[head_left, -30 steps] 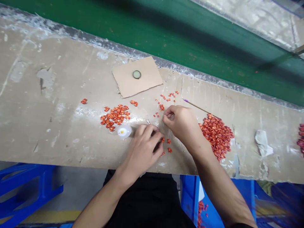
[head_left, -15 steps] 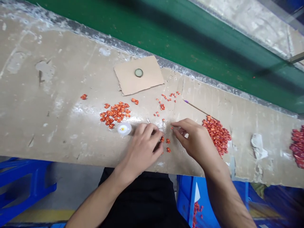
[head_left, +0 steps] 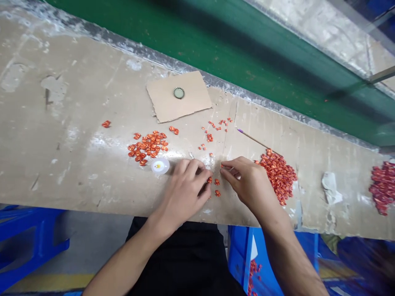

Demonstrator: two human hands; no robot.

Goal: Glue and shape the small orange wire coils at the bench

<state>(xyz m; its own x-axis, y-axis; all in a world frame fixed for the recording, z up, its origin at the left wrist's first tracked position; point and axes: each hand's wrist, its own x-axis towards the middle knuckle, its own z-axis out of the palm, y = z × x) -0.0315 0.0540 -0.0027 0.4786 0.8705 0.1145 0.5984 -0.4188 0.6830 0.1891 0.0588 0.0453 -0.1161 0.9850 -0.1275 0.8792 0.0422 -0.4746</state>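
Grip first: right hand has thumb and forefinger pinched on a tiny orange bit; can't tell if the bit clears the tabletop. Left hand is half curled, an orange piece at its fingertips. Pinched or only touched, can't tell; the fingers hide part of it.

Key relation: from the right fingertips, the orange piece lies left and slightly near, with a small gap between the two hands. Left hand is the nearer one, right up against it. Long axis of either part: too small to call.

Two loose pieces sit just right of the left fingertips, one nearer than the other, on the near side of the right hand's pinch. Far of both hands: scattered tiny bits. Big orange-red heap is just right of the right hand, with a purple-tipped stick running to its far edge. White cup with a yellow spot is just left of the left hand, orange cluster beyond it.
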